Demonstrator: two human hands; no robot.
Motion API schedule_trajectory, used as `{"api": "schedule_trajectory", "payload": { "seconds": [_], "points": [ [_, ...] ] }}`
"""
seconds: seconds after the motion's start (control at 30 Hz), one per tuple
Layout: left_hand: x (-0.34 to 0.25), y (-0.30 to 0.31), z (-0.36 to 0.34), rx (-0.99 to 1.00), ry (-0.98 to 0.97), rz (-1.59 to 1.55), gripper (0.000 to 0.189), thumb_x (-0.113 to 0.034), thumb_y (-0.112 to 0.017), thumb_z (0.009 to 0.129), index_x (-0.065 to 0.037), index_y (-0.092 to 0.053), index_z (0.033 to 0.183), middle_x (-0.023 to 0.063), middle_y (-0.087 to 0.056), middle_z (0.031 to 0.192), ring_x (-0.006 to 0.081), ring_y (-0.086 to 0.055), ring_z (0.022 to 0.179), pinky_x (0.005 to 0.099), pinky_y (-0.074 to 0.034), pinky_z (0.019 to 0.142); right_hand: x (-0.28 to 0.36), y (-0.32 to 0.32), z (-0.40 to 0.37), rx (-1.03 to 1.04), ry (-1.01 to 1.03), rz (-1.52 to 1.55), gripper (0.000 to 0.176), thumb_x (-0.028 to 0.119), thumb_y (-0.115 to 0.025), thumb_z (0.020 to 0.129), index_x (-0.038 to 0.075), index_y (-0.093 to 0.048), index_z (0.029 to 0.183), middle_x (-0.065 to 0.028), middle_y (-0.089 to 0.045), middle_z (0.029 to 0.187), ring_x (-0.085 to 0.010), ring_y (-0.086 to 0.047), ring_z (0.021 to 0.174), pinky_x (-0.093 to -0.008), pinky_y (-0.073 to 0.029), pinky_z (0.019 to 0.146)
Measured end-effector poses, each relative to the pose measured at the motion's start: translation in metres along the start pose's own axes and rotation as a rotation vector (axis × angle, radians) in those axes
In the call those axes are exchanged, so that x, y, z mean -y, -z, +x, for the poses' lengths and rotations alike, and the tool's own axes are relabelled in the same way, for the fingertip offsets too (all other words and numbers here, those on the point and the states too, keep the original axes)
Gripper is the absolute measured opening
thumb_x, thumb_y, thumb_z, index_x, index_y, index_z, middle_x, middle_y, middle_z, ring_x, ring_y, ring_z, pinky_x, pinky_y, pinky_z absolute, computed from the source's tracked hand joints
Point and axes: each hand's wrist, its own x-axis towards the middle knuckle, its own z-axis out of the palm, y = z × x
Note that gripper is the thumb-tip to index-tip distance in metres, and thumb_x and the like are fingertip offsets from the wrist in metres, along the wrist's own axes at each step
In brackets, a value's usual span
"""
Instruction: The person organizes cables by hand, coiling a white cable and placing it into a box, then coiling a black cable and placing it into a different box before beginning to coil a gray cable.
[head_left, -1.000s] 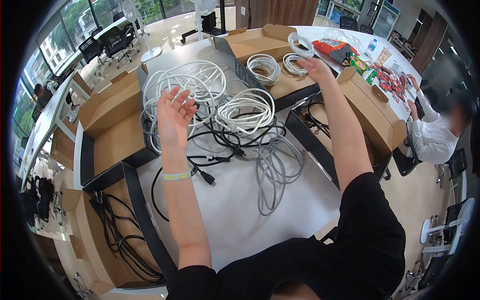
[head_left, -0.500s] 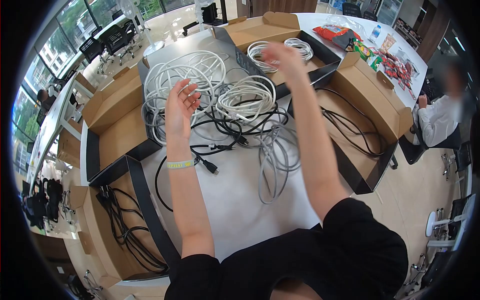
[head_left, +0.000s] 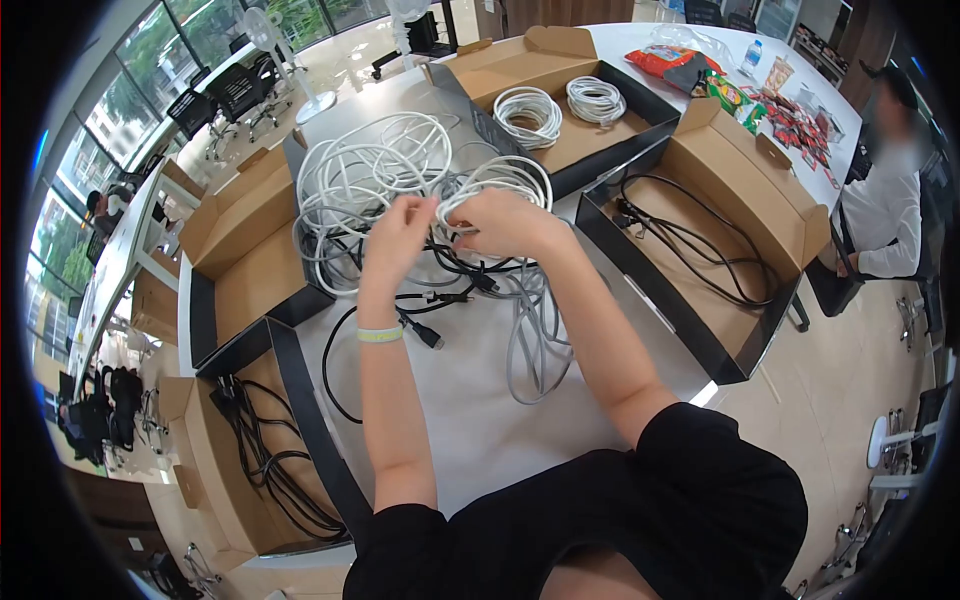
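Note:
A tangled pile of white cable (head_left: 375,150) lies on the table, with a looser white coil (head_left: 525,178) at its right side. My left hand (head_left: 400,238) has its fingers pinched on white cable at the middle of the pile. Close beside it, my right hand (head_left: 502,224) curls its fingers round strands of the white coil; its fingertips are partly hidden. Black cables (head_left: 470,275) with plugs lie just below my hands. A grey cable (head_left: 535,345) spreads in loose loops toward the front of the table.
An open box (head_left: 640,125) at the back holds two white coils (head_left: 527,117). Black cords lie in the right box (head_left: 700,300) and front-left box (head_left: 310,440). Another open box (head_left: 250,285) stands left. Snack packets (head_left: 795,130) and a bottle (head_left: 751,58) sit back right, near a seated person (head_left: 880,215).
My right hand has come back from above the rear box to the white coil. My left hand has lowered and moved right, closing on white cable. The seated person has shifted.

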Motion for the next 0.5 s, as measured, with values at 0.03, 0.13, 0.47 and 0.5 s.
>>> {"api": "schedule_trajectory", "payload": {
  "seconds": [0.03,0.13,0.47,0.5],
  "points": [
    [0.004,-0.004,-0.001,-0.006,0.001,0.081,0.042,-0.04,-0.051,0.082,0.0,-0.057,0.092,0.0114,-0.059,0.07,0.0202,-0.058,0.069,0.0301,-0.043,0.063,0.003,0.003,-0.001,0.05,-0.078,0.02,0.019,0.015,-0.062,0.068,0.001,-0.061,0.081,-0.0172,-0.06,0.073,-0.0327,-0.057,0.072,-0.0389,-0.044,0.065],
    [0.005,-0.002,-0.001,0.077,0.002,0.064,0.035,-0.033,-0.049,0.086,0.0,-0.055,0.097,0.0044,-0.058,0.078,0.0083,-0.051,0.064,0.0212,-0.041,0.06,0.003,0.01,-0.006,-0.203,0.085,0.072,0.018,0.012,-0.06,0.069,0.001,-0.062,0.084,-0.0173,-0.06,0.074,-0.0321,-0.057,0.071,-0.0373,-0.044,0.065],
    [-0.042,0.023,-0.019,0.122,0.094,-0.522,0.046,-0.041,-0.04,0.089,-0.003,-0.042,0.115,0.0126,-0.06,0.092,0.0139,-0.059,0.076,0.0258,-0.047,0.064,0.03,0.054,-0.022,-0.503,0.005,0.622,0.018,-0.002,-0.053,0.079,0.0,-0.062,0.095,-0.0069,-0.062,0.079,-0.01,-0.057,0.077,-0.0219,-0.046,0.07],
    [-0.043,0.025,-0.018,0.157,0.086,-0.73,0.05,-0.044,-0.037,0.089,-0.002,-0.043,0.115,0.013,-0.059,0.095,0.0153,-0.059,0.079,0.0269,-0.049,0.068,0.034,0.054,-0.023,-0.494,0.025,0.701,0.02,-0.005,-0.056,0.076,0.001,-0.063,0.093,-0.0071,-0.062,0.081,-0.0119,-0.058,0.077,-0.0222,-0.045,0.07]
  ]
}}
